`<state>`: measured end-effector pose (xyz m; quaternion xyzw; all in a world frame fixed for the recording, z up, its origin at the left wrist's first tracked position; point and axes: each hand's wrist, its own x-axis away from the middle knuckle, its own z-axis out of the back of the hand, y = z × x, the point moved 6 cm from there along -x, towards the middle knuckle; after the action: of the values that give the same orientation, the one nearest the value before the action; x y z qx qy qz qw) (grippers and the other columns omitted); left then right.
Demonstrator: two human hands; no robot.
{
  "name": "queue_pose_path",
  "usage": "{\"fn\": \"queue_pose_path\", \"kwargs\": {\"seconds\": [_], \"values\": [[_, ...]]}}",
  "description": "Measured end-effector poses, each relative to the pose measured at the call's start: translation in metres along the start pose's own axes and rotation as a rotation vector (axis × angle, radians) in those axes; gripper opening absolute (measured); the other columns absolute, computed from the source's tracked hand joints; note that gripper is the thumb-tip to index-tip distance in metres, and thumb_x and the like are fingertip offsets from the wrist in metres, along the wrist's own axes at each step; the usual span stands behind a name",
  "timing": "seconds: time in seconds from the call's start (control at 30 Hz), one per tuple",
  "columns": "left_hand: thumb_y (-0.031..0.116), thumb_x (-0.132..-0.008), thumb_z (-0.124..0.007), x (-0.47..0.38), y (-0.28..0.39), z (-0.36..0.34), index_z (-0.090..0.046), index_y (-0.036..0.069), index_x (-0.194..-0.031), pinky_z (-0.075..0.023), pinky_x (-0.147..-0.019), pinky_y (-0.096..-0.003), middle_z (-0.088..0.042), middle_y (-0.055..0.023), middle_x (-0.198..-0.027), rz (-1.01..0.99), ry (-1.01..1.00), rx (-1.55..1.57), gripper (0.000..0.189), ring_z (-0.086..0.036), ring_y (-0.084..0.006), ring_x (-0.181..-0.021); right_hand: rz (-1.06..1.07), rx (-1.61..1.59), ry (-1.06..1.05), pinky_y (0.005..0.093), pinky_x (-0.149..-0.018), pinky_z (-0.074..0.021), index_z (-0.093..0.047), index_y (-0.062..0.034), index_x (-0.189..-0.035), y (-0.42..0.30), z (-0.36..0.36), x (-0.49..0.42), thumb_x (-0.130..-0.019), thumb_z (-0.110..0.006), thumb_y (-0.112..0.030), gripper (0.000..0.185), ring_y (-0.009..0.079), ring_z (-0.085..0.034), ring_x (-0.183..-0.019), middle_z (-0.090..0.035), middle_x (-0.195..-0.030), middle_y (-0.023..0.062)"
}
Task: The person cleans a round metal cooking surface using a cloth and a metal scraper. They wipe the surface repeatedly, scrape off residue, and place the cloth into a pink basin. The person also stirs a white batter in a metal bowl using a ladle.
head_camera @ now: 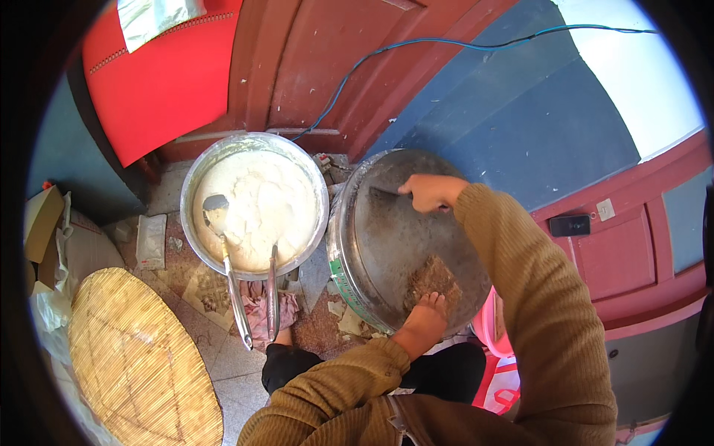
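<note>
A wide round griddle with a dark, smoky surface stands before me. My left hand presses its fingers on a rough brown pad lying at the griddle's near right part. Across the griddle, at its far right side, my right hand grips a dark flat scraper whose blade points left over the surface. To the left stands a metal basin of thick pale batter. Two metal-handled utensils lean in it: a ladle with a dark bowl, and another with its head sunk in the batter.
A round woven straw mat and a cardboard box are at the left. A pink cloth lies below the basin. A blue cable crosses the red door. A pink tub stands right of the griddle.
</note>
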<state>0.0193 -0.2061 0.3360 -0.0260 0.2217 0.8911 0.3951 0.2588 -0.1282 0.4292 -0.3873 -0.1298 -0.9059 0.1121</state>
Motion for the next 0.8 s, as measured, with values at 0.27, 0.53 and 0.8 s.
{"fn": "queue_pose_path", "kwargs": {"seconds": [0.27, 0.53, 0.8], "values": [[0.035, -0.089, -0.065, -0.002, 0.001, 0.001, -0.063, -0.008, -0.126, -0.0344, -0.113, -0.0471, -0.050, -0.0257, -0.145, 0.004, -0.048, 0.002, 0.057, -0.045, -0.0397, -0.136, -0.122, -0.021, 0.060, 0.0384, -0.045, -0.0404, -0.042, -0.0172, -0.153, 0.023, 0.024, -0.057, -0.073, -0.053, 0.010, 0.085, 0.0253, -0.054, -0.054, -0.063, -0.073, 0.0182], [0.037, -0.088, -0.066, -0.005, -0.003, 0.007, -0.062, -0.009, -0.125, -0.0342, -0.113, -0.0471, -0.051, -0.0257, -0.143, 0.013, -0.097, 0.093, 0.059, -0.046, -0.0397, -0.135, -0.005, 0.025, 0.000, 0.0428, -0.046, -0.0433, -0.047, -0.0101, -0.149, 0.028, 0.012, -0.023, -0.069, -0.051, 0.008, 0.082, 0.0308, -0.061, -0.055, -0.067, -0.082, 0.0236], [0.039, -0.079, -0.072, -0.007, 0.006, -0.013, -0.060, -0.009, -0.125, -0.0374, -0.111, -0.0467, -0.050, -0.0250, -0.144, 0.007, 0.016, 0.000, 0.068, -0.046, -0.0387, -0.134, -0.126, 0.010, 0.116, 0.0426, -0.049, -0.0474, -0.056, -0.0085, -0.142, 0.096, 0.024, -0.118, -0.068, -0.055, 0.006, 0.075, 0.0329, -0.065, -0.059, -0.070, -0.079, 0.0216]]}}
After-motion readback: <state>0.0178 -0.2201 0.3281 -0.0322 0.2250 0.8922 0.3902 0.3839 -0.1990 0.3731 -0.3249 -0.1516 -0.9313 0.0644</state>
